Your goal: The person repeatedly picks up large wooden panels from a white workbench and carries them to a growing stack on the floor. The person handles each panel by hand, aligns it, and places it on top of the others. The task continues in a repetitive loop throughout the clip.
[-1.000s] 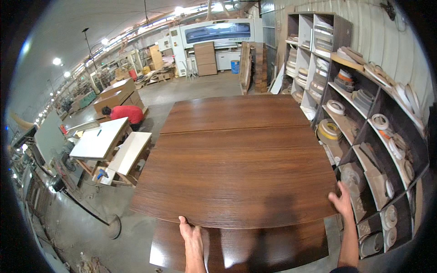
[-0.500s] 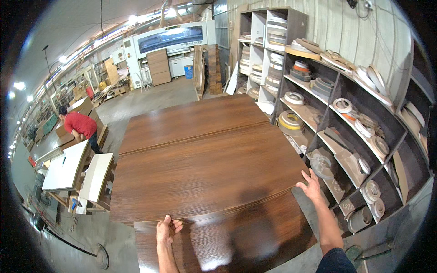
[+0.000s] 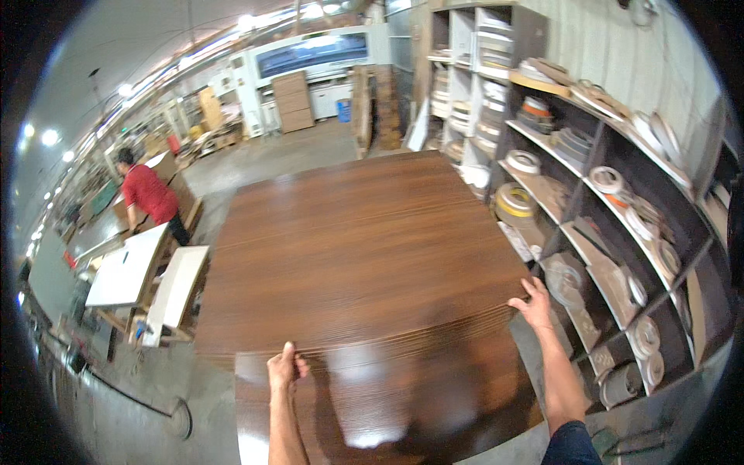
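A wide brown wood-grain panel (image 3: 372,256) lies on top of a stack of similar boards. The edges of several boards show as a stepped band along its near side. In front of that band, a lower brown board (image 3: 372,403) carries shadows and a bright reflection. My left hand (image 3: 285,368) is closed on the panel's near edge, thumb up, other fingers curled and partly hidden. At the near right corner, my right hand (image 3: 533,306) touches the panel with thumb and fingers spread apart.
Dark shelves (image 3: 573,178) with rolls of edge banding stand close on the right. At left, a person in a red shirt (image 3: 149,194) bends beside white-topped benches (image 3: 128,267). A large white machine (image 3: 310,58) and leaning boards (image 3: 291,101) are at the back.
The top panel has slid away from me, with both hands at its edge. The band of board edges looks thicker. My view has turned slightly left, and the person has straightened a little.
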A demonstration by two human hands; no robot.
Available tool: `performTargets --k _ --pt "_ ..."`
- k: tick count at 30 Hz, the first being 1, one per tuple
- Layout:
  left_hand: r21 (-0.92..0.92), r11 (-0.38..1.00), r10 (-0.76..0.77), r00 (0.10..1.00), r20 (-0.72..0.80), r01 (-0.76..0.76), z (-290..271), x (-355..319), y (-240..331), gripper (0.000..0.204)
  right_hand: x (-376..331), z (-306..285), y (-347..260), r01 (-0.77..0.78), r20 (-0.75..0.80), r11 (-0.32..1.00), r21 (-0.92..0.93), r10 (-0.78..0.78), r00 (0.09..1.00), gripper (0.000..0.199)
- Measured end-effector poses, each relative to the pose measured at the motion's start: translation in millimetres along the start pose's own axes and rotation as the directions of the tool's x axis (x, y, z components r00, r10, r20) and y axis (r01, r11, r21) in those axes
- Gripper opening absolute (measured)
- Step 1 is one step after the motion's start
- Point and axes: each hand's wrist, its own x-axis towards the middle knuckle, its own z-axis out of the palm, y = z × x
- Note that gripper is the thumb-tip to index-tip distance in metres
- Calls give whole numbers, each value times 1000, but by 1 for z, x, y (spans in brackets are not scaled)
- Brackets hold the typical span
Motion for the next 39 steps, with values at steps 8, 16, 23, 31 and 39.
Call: performTargets --k 8,16,23,31,39 --pt "113 990 88 994 -66 -80 -19 3 6 37 12 7 22 -150 160 798 584 68 985 74" --pt "908 416 734 569 -371 54 -172 73 48 53 55 41 105 -220 -25 907 358 244 969 33" --pt "802 594 517 795 -317 -67 -239 118 52 67 60 49 104 -401 -76 850 343 450 890 35" --pt "759 650 499 766 -405 -21 -246 126 51 63 58 56 104 -432 -42 860 270 459 888 34" --pt "571 807 488 715 -501 -151 -236 138 35 70 34 41 43 -343 -98 866 365 402 910 39"
